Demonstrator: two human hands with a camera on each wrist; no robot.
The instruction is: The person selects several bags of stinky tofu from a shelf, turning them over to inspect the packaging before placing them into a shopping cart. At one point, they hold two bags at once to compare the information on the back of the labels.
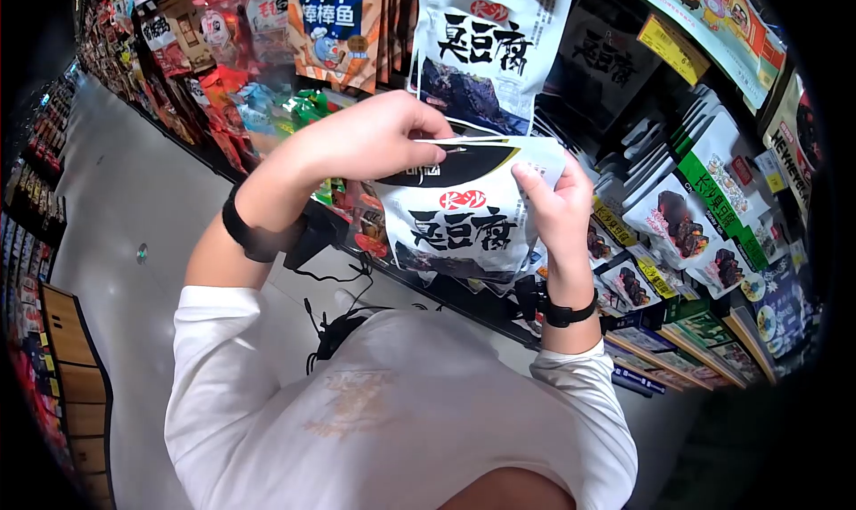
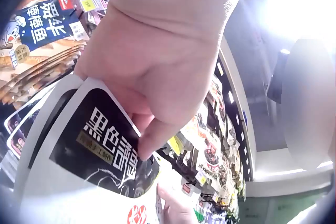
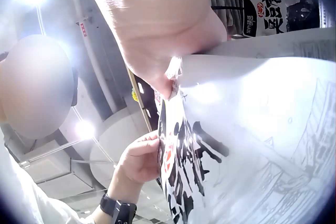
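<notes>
Got both hands on one glossy white plastic snack bag (image 1: pixel 459 242) with a black panel up top, a small red label and big black brush-style characters. Pinching it along the top edge with the left hand (image 1: pixel 383 134), fingers (image 1: pixel 425 115) curled over, thumb on the front face. Gripping it at the upper right corner with the right hand (image 1: pixel 566 202), again thumb in front, the rest mostly hidden round the back. So yeah, grasping the same bag from both sides. Held out in front of the chest, roughly upright, just below a matching white bag (image 1: pixel 486 55) with the same black lettering. In the left wrist view, a second white edge close behind the first; can't tell from these angles if also gripped.

Up and left in the head view, near the matching one: an orange plastic pouch (image 1: pixel 332 28) with white-on-blue lettering and a cartoon fish. Further left, red-and-clear packets (image 1: pixel 218 28). Off to the right, white packets with dark food pictures (image 1: pixel 673 220), plus a yellow price tag (image 1: pixel 673 48) higher up. Wearing a white top (image 1: pixel 383 394), sleeves ending near the elbows, with a black strap (image 1: pixel 571 314) on the right wrist. Down by the left forearm, thin black cables (image 1: pixel 339 327) over a pale grey floor (image 1: pixel 143 234).
</notes>
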